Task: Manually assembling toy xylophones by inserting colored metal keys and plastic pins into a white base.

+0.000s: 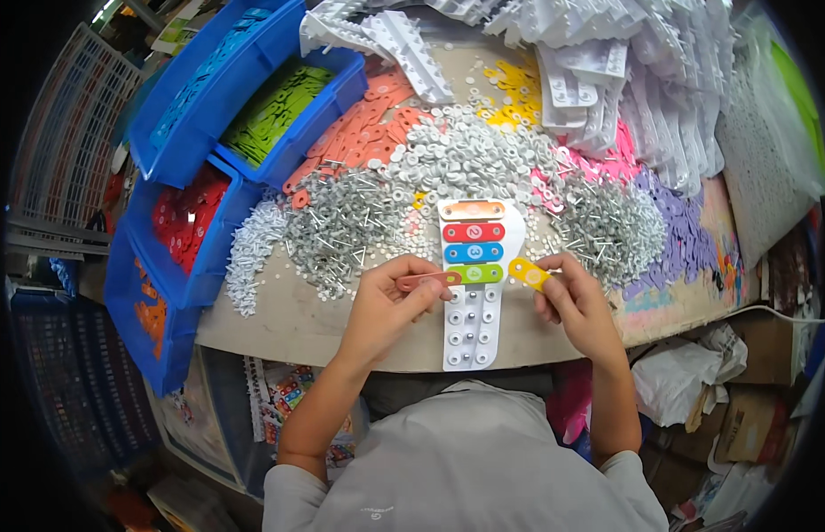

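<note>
Upright before me on the table lies a white plastic holder (455, 306) with rows of round sockets. Across its upper part sit an orange strip (457, 210), a red strip (455, 232), a blue strip (457, 253) and a green strip (483, 274), one below another. My left hand (381, 301) pinches a coral plastic strip (421, 281), whose right end overlaps the holder beside the green strip. Just off the holder's right side, my right hand (577, 306) pinches a yellow plastic strip (527, 274). Bare sockets show on the lower part of the holder.
Behind the holder lie heaps of white washers (466, 146), metal pins (333, 226), more pins (599, 226) and purple strips (674, 235). Blue bins (293, 146) of coloured strips line the left. White holders (661, 80) are piled at the back right.
</note>
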